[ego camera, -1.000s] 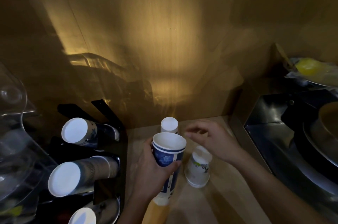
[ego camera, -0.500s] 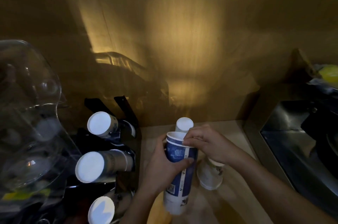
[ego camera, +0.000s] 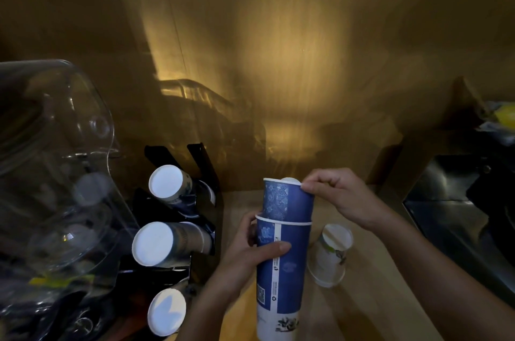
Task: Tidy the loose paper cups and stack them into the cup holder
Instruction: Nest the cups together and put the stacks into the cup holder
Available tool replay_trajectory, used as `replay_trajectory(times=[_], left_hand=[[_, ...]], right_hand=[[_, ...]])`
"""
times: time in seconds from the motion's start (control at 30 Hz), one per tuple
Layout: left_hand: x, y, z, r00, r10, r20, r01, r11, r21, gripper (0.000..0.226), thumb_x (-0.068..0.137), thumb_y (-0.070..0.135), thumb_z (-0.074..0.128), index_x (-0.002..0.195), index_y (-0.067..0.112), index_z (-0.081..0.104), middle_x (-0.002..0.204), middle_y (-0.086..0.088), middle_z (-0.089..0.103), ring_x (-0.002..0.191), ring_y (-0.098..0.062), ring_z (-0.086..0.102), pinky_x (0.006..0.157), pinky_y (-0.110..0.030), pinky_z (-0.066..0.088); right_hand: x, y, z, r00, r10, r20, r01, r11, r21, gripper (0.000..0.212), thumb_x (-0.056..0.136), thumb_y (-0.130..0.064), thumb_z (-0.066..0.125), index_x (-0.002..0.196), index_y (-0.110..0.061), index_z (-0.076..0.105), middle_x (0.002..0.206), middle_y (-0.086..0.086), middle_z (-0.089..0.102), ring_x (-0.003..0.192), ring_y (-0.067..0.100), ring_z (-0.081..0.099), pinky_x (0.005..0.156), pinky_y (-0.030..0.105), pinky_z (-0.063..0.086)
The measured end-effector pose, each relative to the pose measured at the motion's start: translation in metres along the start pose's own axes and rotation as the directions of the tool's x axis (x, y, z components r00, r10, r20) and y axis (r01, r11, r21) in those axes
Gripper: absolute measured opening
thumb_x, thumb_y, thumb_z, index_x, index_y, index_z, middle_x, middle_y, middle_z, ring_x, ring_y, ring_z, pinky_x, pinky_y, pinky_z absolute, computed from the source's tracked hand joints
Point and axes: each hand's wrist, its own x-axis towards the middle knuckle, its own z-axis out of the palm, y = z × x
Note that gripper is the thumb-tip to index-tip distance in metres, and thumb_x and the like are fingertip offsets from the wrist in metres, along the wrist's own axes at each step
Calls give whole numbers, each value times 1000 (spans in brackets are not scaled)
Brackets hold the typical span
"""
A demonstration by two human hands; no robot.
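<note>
While the left hand (ego camera: 250,251) wraps tightly around the blue cup stack (ego camera: 281,271), the right hand (ego camera: 338,197) pinches the rim of the top blue cup (ego camera: 287,201) nested in it.

A tall blue cup stack (ego camera: 281,271) stands upright on the wooden tabletop (ego camera: 370,312), and a blue patterned cup (ego camera: 287,200) sits partly nested in its top, mouth up. Just to the right a white paper cup (ego camera: 330,255) rests upside down, tilted. On the left, the black cup holder (ego camera: 206,173) carries three rows of cups lying on their sides, white bottoms facing out.
</note>
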Motion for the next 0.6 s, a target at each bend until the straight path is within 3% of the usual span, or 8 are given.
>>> replay_trajectory(times=[0.13, 0.33, 0.5, 0.6], left_hand=[[-2, -2, 4, 1000, 13, -19, -12, 998, 69, 77, 45, 32, 87, 113, 38, 49, 111, 1, 64, 90, -8, 70, 69, -22, 56], [-3, -2, 10, 984, 113, -134, -78, 968, 239, 74, 61, 22, 84, 105, 55, 35, 111, 15, 57, 98, -5, 63, 81, -30, 57], [-7, 1, 9, 970, 172, -171, -108, 938, 330, 73, 58, 24, 85, 102, 54, 36, 108, 24, 54, 96, 3, 59, 72, -17, 50], [-9, 4, 9, 964, 202, -172, -131, 925, 356, 74, 58, 35, 84, 108, 55, 34, 107, 27, 54, 94, 9, 58, 71, -15, 49]], right_hand=[[-5, 3, -1, 1000, 7, 2, -7, 999, -47, 14, 85, -9, 57, 77, -13, 68, 78, 0, 67, 74, 4, 61, 71, 15, 47], [-18, 18, 17, 985, 112, 131, -85, 977, -193, 14, 84, -25, 61, 74, -28, 70, 82, 0, 70, 80, 15, 65, 77, 40, 52], [-22, 23, 25, 985, 128, 116, -99, 970, -224, 8, 80, -26, 66, 76, -26, 73, 84, -2, 73, 82, 10, 65, 80, 38, 52], [-23, 22, 25, 986, 106, 128, -74, 970, -233, 6, 77, -28, 69, 81, -23, 72, 85, 0, 72, 82, 11, 65, 76, 34, 52]])
